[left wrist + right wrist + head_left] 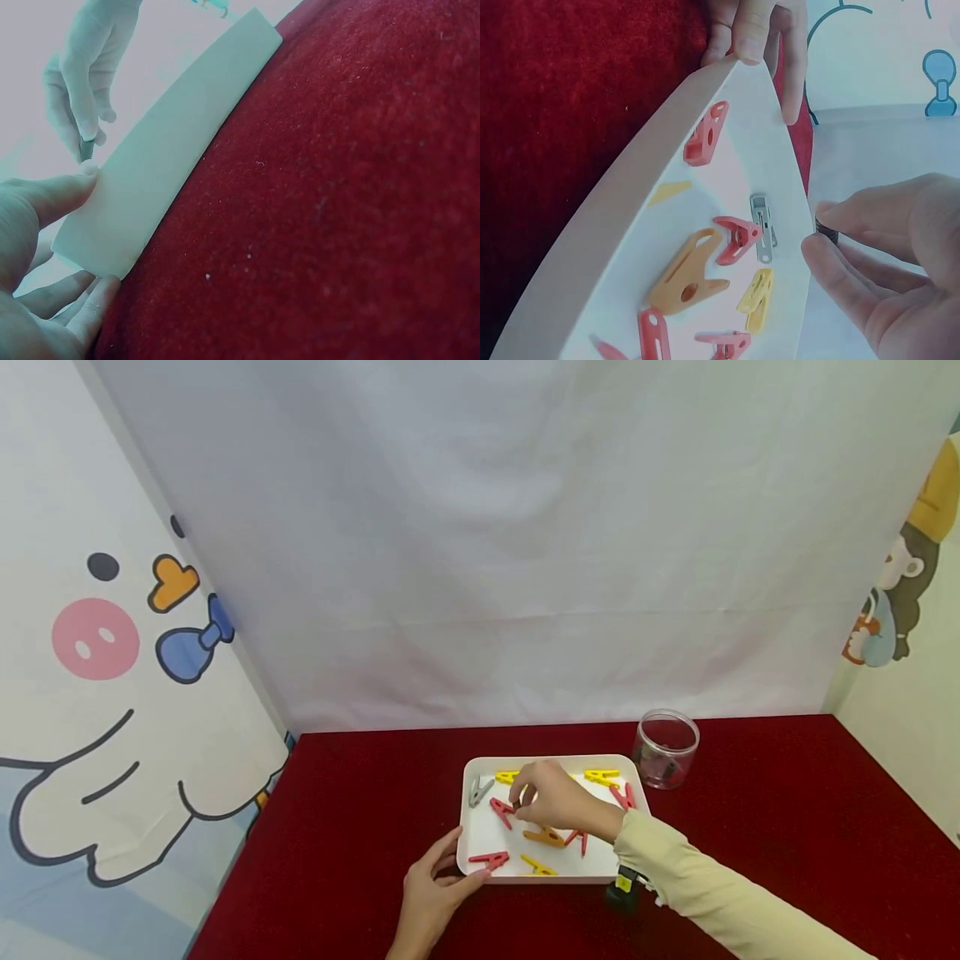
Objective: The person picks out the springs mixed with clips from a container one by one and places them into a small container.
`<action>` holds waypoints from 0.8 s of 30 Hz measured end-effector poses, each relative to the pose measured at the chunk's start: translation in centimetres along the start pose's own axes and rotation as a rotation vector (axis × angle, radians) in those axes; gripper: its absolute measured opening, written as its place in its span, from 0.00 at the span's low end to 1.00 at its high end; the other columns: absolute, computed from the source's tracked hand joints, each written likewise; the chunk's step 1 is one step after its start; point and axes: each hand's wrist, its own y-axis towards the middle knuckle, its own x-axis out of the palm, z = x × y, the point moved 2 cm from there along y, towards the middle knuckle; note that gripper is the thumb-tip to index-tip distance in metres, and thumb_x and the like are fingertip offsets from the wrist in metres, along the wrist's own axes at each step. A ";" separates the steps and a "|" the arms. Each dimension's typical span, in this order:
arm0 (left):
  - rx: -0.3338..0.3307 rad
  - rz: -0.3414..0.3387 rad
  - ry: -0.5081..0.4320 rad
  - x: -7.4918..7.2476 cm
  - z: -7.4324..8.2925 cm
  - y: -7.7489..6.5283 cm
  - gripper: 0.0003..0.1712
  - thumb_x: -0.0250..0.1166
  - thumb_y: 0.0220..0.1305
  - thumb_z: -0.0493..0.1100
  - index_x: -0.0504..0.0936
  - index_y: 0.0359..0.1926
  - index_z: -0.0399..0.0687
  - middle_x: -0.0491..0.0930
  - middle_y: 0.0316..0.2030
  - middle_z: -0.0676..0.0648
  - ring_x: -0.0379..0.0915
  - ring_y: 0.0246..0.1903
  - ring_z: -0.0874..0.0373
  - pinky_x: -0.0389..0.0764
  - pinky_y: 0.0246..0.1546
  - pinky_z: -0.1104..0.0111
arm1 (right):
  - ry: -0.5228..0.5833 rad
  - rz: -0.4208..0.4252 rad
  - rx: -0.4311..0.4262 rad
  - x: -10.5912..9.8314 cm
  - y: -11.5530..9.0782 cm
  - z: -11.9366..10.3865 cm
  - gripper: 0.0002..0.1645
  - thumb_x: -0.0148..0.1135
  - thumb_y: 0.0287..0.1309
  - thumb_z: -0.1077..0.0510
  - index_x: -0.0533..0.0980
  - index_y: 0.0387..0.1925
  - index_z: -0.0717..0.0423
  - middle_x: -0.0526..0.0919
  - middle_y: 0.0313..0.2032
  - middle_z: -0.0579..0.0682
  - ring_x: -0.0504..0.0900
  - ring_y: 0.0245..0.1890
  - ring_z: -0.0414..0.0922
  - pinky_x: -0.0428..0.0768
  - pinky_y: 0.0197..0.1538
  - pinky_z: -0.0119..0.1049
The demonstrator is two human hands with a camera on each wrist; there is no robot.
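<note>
My left hand (431, 893) grips the near left corner of a white tray (480, 764), its thumb on the rim and its fingers along the outer wall. Above the tray my right hand (555, 797) pinches a small dark ridged piece (826, 232) between thumb and forefinger; its exact kind cannot be told. On the tray lie several plastic clips: red (491, 860), yellow (538, 865), orange (544, 836) and grey (480, 791). A red clip (501, 812) lies just below the pinching fingertips. The right hand and sleeve hide part of the tray.
A clear round jar (666, 735) stands behind the tray's right end, with a few dark bits low inside it. Dark red cloth (360, 810) covers the table. Behind the table hangs a pale curtain (525, 568), with cartoon-printed cloth (97, 735) at the left.
</note>
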 end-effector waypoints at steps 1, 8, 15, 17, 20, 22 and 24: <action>-0.001 0.000 0.001 0.0 0.1 0.0 0.40 0.77 0.45 0.38 0.73 0.61 0.39 0.75 0.54 0.36 0.74 0.47 0.44 0.78 0.37 0.69 | 0.001 -0.001 0.006 -0.1 -0.1 0.1 0.05 0.70 0.45 0.68 0.83 0.28 0.60 0.82 0.30 0.48 0.80 0.27 0.41 0.77 0.29 0.30; 0.004 0.009 0.005 0.2 -2.0 0.7 0.41 0.78 0.44 0.41 0.73 0.62 0.45 0.75 0.55 0.41 0.74 0.47 0.50 0.78 0.37 0.71 | 0.031 0.000 -0.019 -0.8 -0.4 0.5 0.07 0.70 0.45 0.69 0.82 0.27 0.58 0.81 0.29 0.48 0.79 0.27 0.38 0.77 0.28 0.29; -0.015 -0.002 -0.005 0.3 -1.3 0.7 0.40 0.77 0.44 0.37 0.73 0.61 0.40 0.75 0.55 0.38 0.74 0.47 0.46 0.78 0.36 0.70 | 0.007 0.020 -0.045 -1.5 -1.0 0.4 0.06 0.71 0.44 0.68 0.82 0.26 0.57 0.81 0.28 0.47 0.79 0.26 0.37 0.76 0.29 0.29; -0.016 0.002 0.003 0.4 -1.3 0.7 0.40 0.77 0.44 0.38 0.73 0.61 0.41 0.75 0.54 0.38 0.74 0.46 0.47 0.78 0.36 0.70 | 0.006 0.026 -0.059 -1.7 -1.1 0.3 0.07 0.71 0.43 0.69 0.82 0.25 0.56 0.81 0.28 0.47 0.79 0.25 0.37 0.76 0.29 0.29; -0.016 0.014 0.013 0.4 -1.0 0.5 0.40 0.78 0.44 0.39 0.74 0.61 0.43 0.75 0.54 0.38 0.74 0.46 0.48 0.78 0.36 0.71 | 0.010 0.026 -0.067 -2.0 -1.2 0.3 0.07 0.70 0.44 0.69 0.82 0.25 0.56 0.81 0.28 0.47 0.78 0.25 0.36 0.76 0.28 0.29; -0.010 0.020 0.017 0.3 -0.3 0.2 0.40 0.78 0.44 0.39 0.74 0.61 0.42 0.76 0.53 0.37 0.75 0.46 0.47 0.78 0.36 0.71 | 0.015 0.027 -0.070 -2.2 -1.2 0.3 0.07 0.70 0.44 0.69 0.82 0.25 0.56 0.82 0.29 0.47 0.78 0.25 0.35 0.76 0.27 0.29; -0.004 0.023 0.014 0.3 0.5 -0.1 0.39 0.78 0.44 0.38 0.74 0.60 0.40 0.76 0.52 0.35 0.75 0.45 0.45 0.78 0.36 0.71 | 0.020 0.029 -0.071 -2.3 -1.4 0.4 0.07 0.70 0.44 0.69 0.82 0.25 0.56 0.82 0.29 0.47 0.78 0.25 0.35 0.76 0.27 0.28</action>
